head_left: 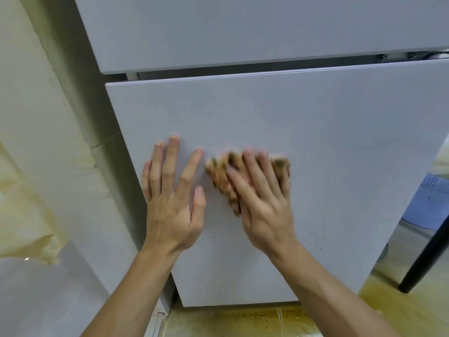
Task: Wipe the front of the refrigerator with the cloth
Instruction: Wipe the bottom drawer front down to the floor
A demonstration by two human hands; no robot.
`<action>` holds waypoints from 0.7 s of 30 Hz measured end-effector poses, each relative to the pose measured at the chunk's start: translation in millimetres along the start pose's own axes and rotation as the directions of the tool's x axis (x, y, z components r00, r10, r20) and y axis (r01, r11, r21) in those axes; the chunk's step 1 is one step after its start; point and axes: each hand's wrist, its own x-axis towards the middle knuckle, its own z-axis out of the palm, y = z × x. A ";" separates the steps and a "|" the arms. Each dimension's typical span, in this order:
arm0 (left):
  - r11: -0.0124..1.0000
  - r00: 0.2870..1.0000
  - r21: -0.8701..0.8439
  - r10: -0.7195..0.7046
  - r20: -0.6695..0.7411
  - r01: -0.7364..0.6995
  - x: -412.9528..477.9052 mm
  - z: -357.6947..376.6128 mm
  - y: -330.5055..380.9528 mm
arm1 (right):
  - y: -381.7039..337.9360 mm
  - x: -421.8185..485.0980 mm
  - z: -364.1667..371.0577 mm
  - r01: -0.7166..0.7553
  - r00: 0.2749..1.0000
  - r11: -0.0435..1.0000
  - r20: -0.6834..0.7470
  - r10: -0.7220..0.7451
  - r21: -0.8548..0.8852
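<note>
cloth (217,172) looks soft, limp: my right hand (262,200) pins its middle, fingers (251,166) straight; left hand (170,205) flat on refrigerator (340,154).

Two hands (170,210) (266,203), two refrigerator doors (243,32) (328,171), apparently one cloth (218,170)

Nothing legible is showing in this view. The refrigerator (315,142) door fronts are presenting no readable brand, label or number. At the right edge, a pale blue-and-white object (435,203) is carrying a few small dark marks, but they are registering too small and blurred to read.
</note>
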 end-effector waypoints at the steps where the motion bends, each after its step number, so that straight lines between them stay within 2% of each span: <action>1: 1.000 1.000 -0.014 -0.001 0.003 0.001 0.7 -1.1 -0.7 | -3.7 26.3 0.3 -0.040 0.997 0.999 -0.068 0.041 0.015; 6: 1.000 0.999 0.003 -0.030 -0.036 0.030 4.2 -10.0 -9.2 | -24.1 95.4 11.5 -0.222 0.907 0.967 -0.339 0.251 0.122; 9: 0.999 0.997 -0.003 -0.053 -0.050 0.053 3.8 -13.9 -15.9 | -32.4 78.9 24.6 -0.208 0.900 0.974 -0.374 0.225 0.086; 11: 0.999 0.997 -0.014 -0.052 -0.055 0.052 3.9 -14.1 -19.6 | -35.9 48.8 34.3 -0.160 0.945 0.987 -0.287 0.155 0.005; 14: 0.999 0.998 -0.043 -0.021 -0.062 0.019 4.0 -12.5 -23.6 | -38.0 -27.5 42.4 0.004 0.999 0.999 -0.033 -0.005 -0.043; 16: 0.998 0.998 -0.056 -0.019 -0.056 0.015 3.7 -12.0 -23.2 | -34.2 -82.4 43.3 0.108 0.986 0.993 0.132 -0.101 -0.050; 18: 0.998 0.999 -0.068 -0.021 -0.045 0.018 3.1 -13.2 -22.2 | -32.4 -114.8 40.3 0.152 0.957 0.986 0.259 -0.129 -0.069; 21: 0.997 0.999 -0.068 -0.027 -0.035 0.025 3.4 -16.2 -21.6 | -32.0 -106.1 33.2 0.161 0.943 0.985 0.302 -0.138 -0.055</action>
